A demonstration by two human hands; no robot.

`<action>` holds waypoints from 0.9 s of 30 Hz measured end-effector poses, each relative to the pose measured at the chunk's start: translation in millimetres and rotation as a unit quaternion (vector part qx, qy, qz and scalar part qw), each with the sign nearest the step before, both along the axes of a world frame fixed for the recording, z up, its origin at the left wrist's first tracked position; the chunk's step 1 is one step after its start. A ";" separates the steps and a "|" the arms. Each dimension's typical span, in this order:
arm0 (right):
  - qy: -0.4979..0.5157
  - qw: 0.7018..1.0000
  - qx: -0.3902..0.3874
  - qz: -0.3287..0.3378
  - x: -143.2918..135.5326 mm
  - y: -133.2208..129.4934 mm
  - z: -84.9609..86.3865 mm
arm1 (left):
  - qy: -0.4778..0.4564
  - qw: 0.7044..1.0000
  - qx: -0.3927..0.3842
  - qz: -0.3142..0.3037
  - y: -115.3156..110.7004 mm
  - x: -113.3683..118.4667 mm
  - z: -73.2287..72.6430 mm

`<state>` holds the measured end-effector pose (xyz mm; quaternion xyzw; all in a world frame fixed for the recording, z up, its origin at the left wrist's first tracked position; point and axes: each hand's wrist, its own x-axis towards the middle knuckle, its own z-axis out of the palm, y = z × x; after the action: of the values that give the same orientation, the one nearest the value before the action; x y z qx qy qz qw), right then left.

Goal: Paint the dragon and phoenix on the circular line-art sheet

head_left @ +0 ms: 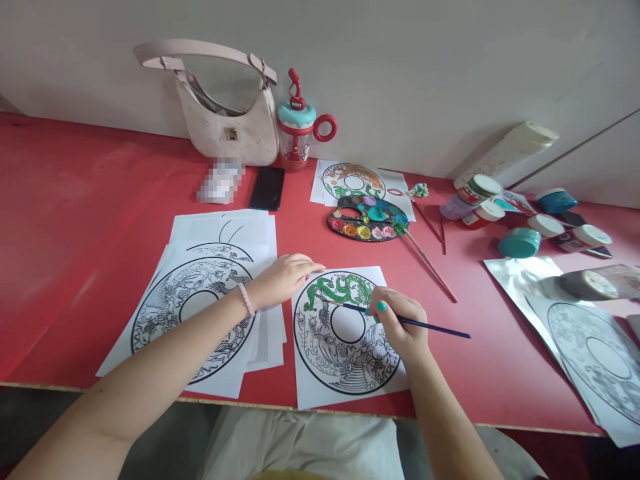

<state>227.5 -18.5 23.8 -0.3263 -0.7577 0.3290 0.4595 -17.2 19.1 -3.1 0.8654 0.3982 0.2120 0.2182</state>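
Note:
In my right hand (400,320) is a thin paintbrush (435,327) with a dark blue handle, pinched between thumb and fingers. Its tip points left and meets the printed sheet (310,393) near the lower edge of a green-painted dragon (335,290). The rest of the ring drawing on this sheet is black line on white. My left hand (285,279) lies palm down with fingers stretched out, its fingertips at the sheet's upper left corner. Under my left forearm is a stack of similar printed sheets (230,387). Behind the sheet sits a paint palette (345,227) holding several colours.
A handbag (230,143), a cup with a red handle (297,143) and a black phone (267,188) stand or lie at the back. One brush (430,267) leans on the palette. Several paint jars (520,243) crowd the right, above more printed sheets (590,360). A partly coloured sheet (317,183) lies behind the palette.

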 end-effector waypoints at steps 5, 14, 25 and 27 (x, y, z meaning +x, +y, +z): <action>-0.026 1.000 0.011 -0.005 -1.4 0.6 -0.8 | 0.001 1.000 0.000 0.001 0.0 -0.3 -0.5; -0.031 0.998 0.035 -0.030 -2.2 -0.9 -1.5 | -0.008 1.000 0.014 -0.001 0.8 -0.2 -3.7; -0.043 0.998 0.048 -0.016 -3.6 -1.1 -1.3 | -0.008 1.000 0.003 0.004 0.2 0.0 -1.0; -0.056 0.997 0.055 -0.010 -4.0 -1.0 -1.4 | -0.011 1.000 0.001 0.004 0.3 0.1 -1.0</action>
<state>223.5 -19.5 22.3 -0.3256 -0.7959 0.2633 0.4373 -17.1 19.5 -4.1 0.8617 0.3989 0.2231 0.2206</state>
